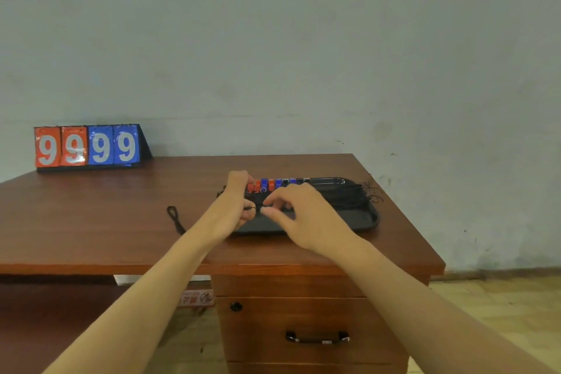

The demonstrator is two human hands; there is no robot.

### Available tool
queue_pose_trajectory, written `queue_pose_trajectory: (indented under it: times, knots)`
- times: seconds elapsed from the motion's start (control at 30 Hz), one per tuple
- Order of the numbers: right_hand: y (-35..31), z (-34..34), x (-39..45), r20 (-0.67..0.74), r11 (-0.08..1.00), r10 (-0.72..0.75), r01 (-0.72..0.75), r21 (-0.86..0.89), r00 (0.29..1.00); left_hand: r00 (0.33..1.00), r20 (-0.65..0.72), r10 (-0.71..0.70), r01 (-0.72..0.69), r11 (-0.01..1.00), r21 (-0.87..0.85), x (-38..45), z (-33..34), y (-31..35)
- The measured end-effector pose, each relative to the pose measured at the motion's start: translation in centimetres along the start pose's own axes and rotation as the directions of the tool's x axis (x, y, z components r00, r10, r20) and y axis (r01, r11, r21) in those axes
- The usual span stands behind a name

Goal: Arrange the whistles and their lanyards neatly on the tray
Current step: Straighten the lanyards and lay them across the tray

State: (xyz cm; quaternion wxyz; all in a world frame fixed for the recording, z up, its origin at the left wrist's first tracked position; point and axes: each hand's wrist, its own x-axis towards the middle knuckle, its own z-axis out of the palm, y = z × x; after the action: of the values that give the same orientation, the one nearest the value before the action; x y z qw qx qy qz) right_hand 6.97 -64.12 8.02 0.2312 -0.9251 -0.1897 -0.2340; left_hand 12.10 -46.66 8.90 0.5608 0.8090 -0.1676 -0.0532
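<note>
A black tray (364, 218) lies on the right part of the wooden desk. Along its far edge stands a row of several whistles (274, 184), red, blue and black, side by side. Their black lanyards (349, 196) lie bundled across the tray toward its right end, with frayed ends spilling over the rim. My left hand (235, 206) and my right hand (291, 212) meet over the tray's left half, both pinching one black lanyard cord (254, 208) between thumb and fingers. One loose end of black cord (175, 218) trails on the desk to the left of my left forearm.
A flip scoreboard (88, 147) showing 9 9 9 9 in red and blue stands at the desk's back left. The desk (106, 222) ends at its front edge just below the tray, with drawers (315, 334) beneath. A pale wall rises behind.
</note>
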Motion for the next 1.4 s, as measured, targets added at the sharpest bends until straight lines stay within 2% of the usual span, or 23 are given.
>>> queue_pose_trajectory:
  times: [0.1, 0.23, 0.33, 0.43, 0.53, 0.6, 0.7, 0.8, 0.9, 1.17, 1.4]
  knots:
    - [-1.1, 0.6, -0.2, 0.075, 1.000, 0.010, -0.012, 0.026, 0.997, 0.998, -0.065, -0.011, 0.010, 1.000, -0.012, -0.6, 0.1, -0.3]
    - [-1.0, 1.1, -0.8, 0.081, 0.999, 0.036, -0.035, -0.013, 0.996, 1.000, -0.003, -0.028, 0.028, 0.999, -0.023, -0.7, 0.3, -0.3]
    - [-0.9, 0.6, -1.4, 0.041, 1.000, 0.025, -0.026, 0.015, 0.999, 0.998, 0.021, 0.065, -0.068, 0.988, 0.141, -0.9, 0.3, -0.6]
    - [0.1, -0.4, -1.9, 0.035, 0.996, 0.073, -0.075, 0.047, 0.997, 0.983, 0.051, 0.177, -0.183, 0.924, 0.335, -1.1, -0.5, -0.9]
    - [2.9, -1.9, -2.5, 0.018, 0.986, 0.164, -0.165, 0.036, 0.986, 0.979, 0.030, 0.200, -0.189, 0.852, 0.489, -1.0, -2.1, -2.1]
    - [5.3, -3.1, -3.2, -0.020, 0.969, 0.247, -0.246, 0.022, 0.969, 0.981, 0.013, 0.196, -0.174, 0.834, 0.524, -1.0, -3.6, -3.5]
    - [8.8, -4.5, -4.3, -0.197, 0.943, 0.326, -0.332, 0.005, 0.925, 0.977, -0.057, 0.207, -0.147, 0.840, 0.522, -0.3, -5.5, -5.8]
    - [11.6, -5.1, -4.8, -0.319, 0.926, 0.369, -0.376, 0.041, 0.873, 0.950, -0.203, 0.238, -0.113, 0.866, 0.487, 0.5, -6.4, -7.0]
    - [13.7, -5.2, -4.6, -0.331, 0.915, 0.398, -0.395, 0.081, 0.855, 0.953, -0.246, 0.175, -0.064, 0.914, 0.401, 1.6, -7.0, -7.5]
    - [18.7, -4.6, -3.0, -0.372, 0.902, 0.417, -0.429, 0.055, 0.829, 0.944, -0.306, 0.126, -0.049, 0.968, 0.248, 4.7, -7.5, -9.5]
    - [20.6, -3.9, -2.9, -0.400, 0.876, 0.453, -0.481, 0.034, 0.797, 0.944, -0.305, 0.128, -0.054, 0.969, 0.240, 5.3, -7.8, -10.7]
